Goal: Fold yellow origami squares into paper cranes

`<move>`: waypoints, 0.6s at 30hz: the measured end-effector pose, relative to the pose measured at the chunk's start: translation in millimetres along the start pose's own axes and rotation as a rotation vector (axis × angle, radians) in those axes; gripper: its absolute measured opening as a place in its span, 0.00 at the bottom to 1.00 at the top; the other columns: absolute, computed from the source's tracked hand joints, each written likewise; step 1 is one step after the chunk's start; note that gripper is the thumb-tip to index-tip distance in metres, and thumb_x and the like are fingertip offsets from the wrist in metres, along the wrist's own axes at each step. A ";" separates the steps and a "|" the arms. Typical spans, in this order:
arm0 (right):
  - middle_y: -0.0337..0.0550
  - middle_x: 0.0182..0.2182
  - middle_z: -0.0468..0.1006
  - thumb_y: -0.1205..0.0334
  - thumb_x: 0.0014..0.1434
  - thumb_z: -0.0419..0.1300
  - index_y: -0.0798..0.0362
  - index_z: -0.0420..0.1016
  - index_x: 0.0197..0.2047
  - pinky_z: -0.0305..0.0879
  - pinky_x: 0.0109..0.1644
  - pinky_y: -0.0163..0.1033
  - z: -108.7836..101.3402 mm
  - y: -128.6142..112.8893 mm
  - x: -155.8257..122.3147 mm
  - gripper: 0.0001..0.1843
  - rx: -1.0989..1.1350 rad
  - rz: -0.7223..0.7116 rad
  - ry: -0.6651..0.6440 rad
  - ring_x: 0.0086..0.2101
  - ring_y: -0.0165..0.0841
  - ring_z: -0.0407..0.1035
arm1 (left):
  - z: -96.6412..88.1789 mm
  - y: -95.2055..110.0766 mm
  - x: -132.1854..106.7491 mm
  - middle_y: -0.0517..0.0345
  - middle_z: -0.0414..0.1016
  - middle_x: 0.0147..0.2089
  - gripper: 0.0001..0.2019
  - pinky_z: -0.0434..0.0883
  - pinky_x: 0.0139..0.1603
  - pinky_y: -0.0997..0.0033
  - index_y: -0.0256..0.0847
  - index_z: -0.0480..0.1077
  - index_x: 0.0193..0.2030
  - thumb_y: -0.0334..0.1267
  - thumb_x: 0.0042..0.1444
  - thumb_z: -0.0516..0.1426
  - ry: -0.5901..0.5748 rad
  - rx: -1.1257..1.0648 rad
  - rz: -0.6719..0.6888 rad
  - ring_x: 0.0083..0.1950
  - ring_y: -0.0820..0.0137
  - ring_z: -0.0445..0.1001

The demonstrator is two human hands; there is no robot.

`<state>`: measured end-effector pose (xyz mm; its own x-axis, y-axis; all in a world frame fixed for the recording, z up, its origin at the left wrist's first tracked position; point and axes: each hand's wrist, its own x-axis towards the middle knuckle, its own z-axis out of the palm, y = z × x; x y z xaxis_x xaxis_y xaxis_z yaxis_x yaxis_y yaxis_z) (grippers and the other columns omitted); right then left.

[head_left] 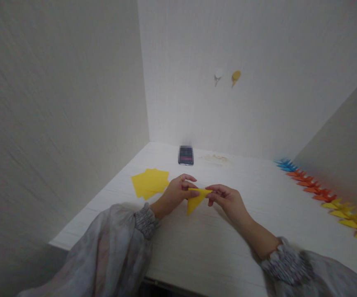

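Note:
A piece of yellow paper folded into a triangle (195,201) is held up between my two hands, one point hanging down. My left hand (178,190) pinches its upper left side, the thumb in front; a ring shows on one finger. At the upper right corner, the thumb and fingers of my right hand (228,200) are closed on the same paper. Left of my left hand, several loose yellow paper sheets (150,182) lie overlapping on the white table (197,255).
A phone (186,155) stands near the back wall. Along the right side runs a row of folded paper figures: blue (286,166), orange-red (311,185) and yellow (351,218). A white hook (218,74) and a yellow hook (236,76) are on the wall. The table's front edge is close below.

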<state>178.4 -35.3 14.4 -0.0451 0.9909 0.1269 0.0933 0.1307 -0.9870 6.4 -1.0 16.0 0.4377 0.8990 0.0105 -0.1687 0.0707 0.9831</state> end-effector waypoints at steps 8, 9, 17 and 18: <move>0.35 0.16 0.74 0.61 0.40 0.65 0.54 0.73 0.29 0.63 0.28 0.35 0.6 0.8 -0.4 0.10 0.074 0.025 -0.035 0.18 0.28 0.68 | 0.6 -7.0 2.5 0.57 0.73 0.29 0.14 0.65 0.32 0.75 0.33 0.70 0.32 0.38 0.38 0.62 -0.062 0.138 -0.005 0.28 0.76 0.69; 0.35 0.16 0.74 0.61 0.40 0.65 0.54 0.73 0.29 0.63 0.28 0.34 0.9 0.7 -0.3 0.10 0.080 0.029 -0.037 0.18 0.28 0.68 | 0.3 -7.2 2.6 0.57 0.73 0.29 0.13 0.65 0.32 0.75 0.33 0.70 0.32 0.38 0.38 0.62 -0.057 0.160 0.001 0.28 0.76 0.69; 0.37 0.16 0.74 0.59 0.44 0.63 0.54 0.73 0.27 0.61 0.27 0.33 0.1 4.6 -0.9 0.08 -0.037 -0.028 0.016 0.20 0.28 0.68 | -3.6 -10.3 4.6 0.57 0.73 0.28 0.12 0.64 0.30 0.76 0.34 0.71 0.30 0.38 0.38 0.62 -0.015 0.217 0.028 0.27 0.76 0.68; 0.37 0.17 0.74 0.58 0.44 0.63 0.54 0.73 0.29 0.62 0.28 0.33 -0.1 4.9 -1.3 0.09 -0.068 -0.043 0.021 0.21 0.28 0.68 | -3.7 -10.4 4.8 0.58 0.73 0.27 0.12 0.64 0.30 0.76 0.34 0.71 0.30 0.38 0.38 0.62 -0.015 0.217 0.026 0.27 0.77 0.68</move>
<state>179.0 -35.9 9.4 -0.0301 0.9847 0.1714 0.1591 0.1740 -0.9718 7.0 4.1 5.1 0.4488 0.8928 0.0379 0.0128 -0.0489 0.9987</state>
